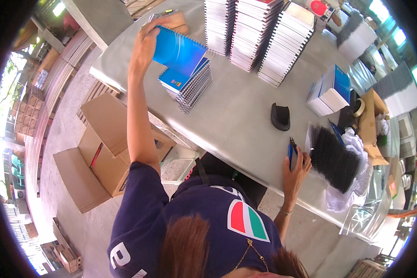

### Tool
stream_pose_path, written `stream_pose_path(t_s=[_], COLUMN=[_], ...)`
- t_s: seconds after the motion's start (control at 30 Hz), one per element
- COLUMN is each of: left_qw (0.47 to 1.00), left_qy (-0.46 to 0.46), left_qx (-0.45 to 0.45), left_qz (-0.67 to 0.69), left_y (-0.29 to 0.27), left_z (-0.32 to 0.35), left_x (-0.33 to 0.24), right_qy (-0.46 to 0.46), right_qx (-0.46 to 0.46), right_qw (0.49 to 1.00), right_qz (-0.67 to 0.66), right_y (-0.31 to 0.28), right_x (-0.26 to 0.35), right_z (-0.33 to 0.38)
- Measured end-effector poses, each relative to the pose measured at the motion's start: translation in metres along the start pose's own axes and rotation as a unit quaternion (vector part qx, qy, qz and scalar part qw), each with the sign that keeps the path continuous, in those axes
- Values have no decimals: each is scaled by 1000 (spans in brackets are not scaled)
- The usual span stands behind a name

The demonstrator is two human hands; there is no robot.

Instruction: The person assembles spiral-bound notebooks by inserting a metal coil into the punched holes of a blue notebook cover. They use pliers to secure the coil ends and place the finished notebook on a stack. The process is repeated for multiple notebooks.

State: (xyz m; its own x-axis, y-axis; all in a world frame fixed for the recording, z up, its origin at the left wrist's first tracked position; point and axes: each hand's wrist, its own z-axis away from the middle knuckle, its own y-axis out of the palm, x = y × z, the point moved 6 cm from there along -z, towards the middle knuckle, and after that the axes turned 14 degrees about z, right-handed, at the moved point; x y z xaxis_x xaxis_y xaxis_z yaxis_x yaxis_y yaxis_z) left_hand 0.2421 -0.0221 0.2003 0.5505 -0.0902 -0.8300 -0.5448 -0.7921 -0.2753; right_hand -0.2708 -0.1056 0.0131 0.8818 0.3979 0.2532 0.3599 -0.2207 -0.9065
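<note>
Stretched far forward, my left hand (147, 44) grips a blue spiral-bound notebook (178, 50) by its edge. That notebook is tilted above a short stack of blue-covered spiral notebooks (186, 85) at the table's left side. My right hand (297, 167) lies low at the table's near edge, its fingers closed round blue-handled cutting pliers (292, 150) whose jaws point away from me. Right of it, a bundle of black binding spirals (334, 158) rests on crumpled white wrapping. A curved black piece (280, 116) lies on the tabletop beyond the pliers.
Tall stacks of spiral-bound books (252, 34) stand at the far side of the grey table (231, 116). A stack of blue-covered pages (330, 90) sits at right, near a cardboard box (371, 125) with tape. An opened carton (102, 162) stands on the floor at left.
</note>
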Motion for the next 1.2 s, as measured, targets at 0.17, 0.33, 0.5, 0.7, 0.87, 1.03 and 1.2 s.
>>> stream_pose_path(t_s=[0.17,0.33,0.5,0.7,0.87,1.03,1.2], left_qw=[978,943,909,922,905,920,918], left_qy=[45,43,60,22,-24,-49,-46], left_qx=[146,293,388,284,255,264,274], left_qz=[-143,-153,-142,-263,-340,-287,-284], left_y=[46,92,115,91,78,75,73], left_z=[-24,-12,8,34,59,56,49], left_x=[-1,30,37,29,47,61,75], right_qy=[3,-7,-13,6,4,9,22], right_qx=[-2,-11,-18,-1,1,5,10], right_qw=[1000,1000,1000,1000,1000,1000,999], right_qz=[-10,-22,-14,-23,-21,-26,-21], right_y=[0,-1,-2,0,-2,-2,0], right_x=[-1,-1,0,-3,-1,-2,-3], right_z=[1,1,1,2,1,2,1])
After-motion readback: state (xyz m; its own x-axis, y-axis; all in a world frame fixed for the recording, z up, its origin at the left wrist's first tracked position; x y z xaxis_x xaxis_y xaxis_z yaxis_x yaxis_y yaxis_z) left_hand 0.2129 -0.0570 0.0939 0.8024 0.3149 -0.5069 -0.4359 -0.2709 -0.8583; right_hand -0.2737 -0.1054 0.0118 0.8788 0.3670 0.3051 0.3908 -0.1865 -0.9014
